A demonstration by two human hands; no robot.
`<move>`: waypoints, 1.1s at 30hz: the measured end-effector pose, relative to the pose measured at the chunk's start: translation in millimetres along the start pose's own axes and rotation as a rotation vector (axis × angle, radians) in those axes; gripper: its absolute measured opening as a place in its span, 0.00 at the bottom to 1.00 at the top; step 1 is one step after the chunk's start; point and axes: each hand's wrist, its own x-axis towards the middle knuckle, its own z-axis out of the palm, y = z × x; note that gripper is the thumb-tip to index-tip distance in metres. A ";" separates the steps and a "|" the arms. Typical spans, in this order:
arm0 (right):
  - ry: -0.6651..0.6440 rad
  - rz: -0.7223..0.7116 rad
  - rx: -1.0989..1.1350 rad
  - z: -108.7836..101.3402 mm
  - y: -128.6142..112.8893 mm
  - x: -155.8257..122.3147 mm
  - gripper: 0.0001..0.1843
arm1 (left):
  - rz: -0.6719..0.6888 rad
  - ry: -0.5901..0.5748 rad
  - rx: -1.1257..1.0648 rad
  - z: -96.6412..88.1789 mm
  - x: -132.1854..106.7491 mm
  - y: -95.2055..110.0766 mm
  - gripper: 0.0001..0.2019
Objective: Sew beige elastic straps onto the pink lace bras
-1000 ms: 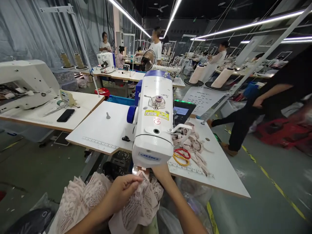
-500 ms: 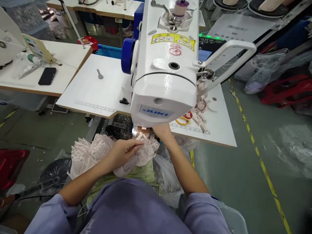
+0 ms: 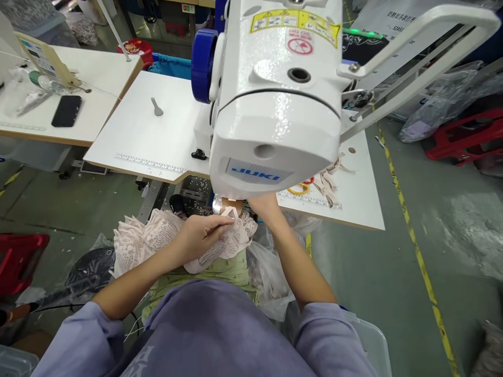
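A white sewing machine stands in front of me. Under its head lies a pale pink lace bra, bunched at the machine's arm and spilling left over my lap. My left hand is closed in a pinch on the bra, beside a thin folded strap at the needle area. On the other side, my right hand reaches in below the machine head. Its fingers are hidden by the machine, so what they touch does not show.
The white worktable carries a small grey tool on the left. Yellow-handled scissors and pale strap pieces lie right of the machine. A phone rests on the neighbouring table. A red stool stands far right.
My view has shifted closer to the machine, whose head looks larger. Both hands stay at the needle area, with the left still pinching the bra.
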 end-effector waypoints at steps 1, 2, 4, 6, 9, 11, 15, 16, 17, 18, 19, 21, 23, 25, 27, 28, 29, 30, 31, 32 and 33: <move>0.003 -0.003 -0.005 -0.1 0.2 0.1 0.20 | -0.007 -0.004 0.007 -0.6 0.8 0.5 0.13; 0.006 -0.005 -0.009 -0.2 0.0 0.2 0.20 | -0.016 -0.010 0.014 -1.4 1.9 1.5 0.13; 0.012 -0.009 -0.013 -0.9 -1.1 0.4 0.19 | -0.038 -0.021 0.023 -3.5 4.8 4.4 0.13; 0.010 -0.016 -0.014 -2.0 -2.7 0.7 0.18 | -0.064 -0.024 0.017 -6.1 9.2 8.3 0.13; -0.006 -0.023 -0.018 -3.3 -4.0 0.9 0.15 | -0.140 -0.021 -0.005 -10.0 17.7 14.2 0.14; -0.006 -0.022 -0.020 -3.4 -3.6 0.6 0.13 | -0.197 -0.023 -0.022 -12.3 23.2 17.3 0.14; 0.000 -0.007 -0.031 -2.0 -1.2 -0.4 0.10 | -0.248 0.001 -0.060 -15.5 29.9 20.4 0.15; -0.002 -0.002 -0.033 -1.7 -1.0 -0.6 0.10 | -0.254 0.007 -0.067 -15.9 30.4 20.6 0.15; -0.006 0.004 -0.033 -1.6 -1.0 -0.8 0.10 | -0.261 0.010 -0.070 -16.2 30.7 20.6 0.15; -0.009 0.014 -0.032 -1.7 -1.4 -1.0 0.10 | -0.272 0.010 -0.069 -16.3 30.6 20.5 0.15; -0.012 0.025 -0.030 -1.9 -2.2 -1.2 0.11 | -0.282 0.005 -0.068 -16.4 30.4 20.2 0.15; -0.022 0.042 -0.023 -2.6 -4.0 -1.5 0.12 | -0.298 -0.012 -0.066 -16.3 29.9 19.4 0.15; -0.025 0.042 -0.013 -3.2 -5.5 -1.7 0.13 | -0.299 -0.029 -0.069 -16.2 29.5 18.5 0.16; -0.016 0.026 -0.015 -3.2 -5.6 -1.5 0.13 | -0.299 -0.042 -0.067 -16.3 29.4 17.5 0.16; -0.014 0.011 -0.027 -2.9 -4.6 -1.0 0.11 | -0.310 -0.060 -0.059 -16.8 29.6 16.7 0.16; -0.026 0.006 -0.032 -2.9 -3.9 -0.8 0.10 | -0.314 -0.071 -0.054 -17.2 29.8 16.3 0.15; -0.044 0.003 -0.035 -2.9 -3.3 -0.6 0.09 | -0.316 -0.081 -0.052 -17.5 30.1 16.0 0.15; -0.066 0.004 -0.036 -3.1 -3.0 -0.6 0.09 | -0.314 -0.087 -0.051 -17.8 30.5 15.9 0.15; -0.083 0.007 -0.038 -3.4 -2.9 -0.6 0.10 | -0.309 -0.090 -0.053 -18.1 30.9 15.9 0.15; -0.089 0.009 -0.040 -3.8 -3.1 -0.7 0.11 | -0.307 -0.089 -0.055 -18.3 31.4 16.1 0.15; -0.085 0.011 -0.044 -4.3 -3.7 -0.9 0.11 | -0.307 -0.088 -0.056 -18.5 31.8 16.5 0.15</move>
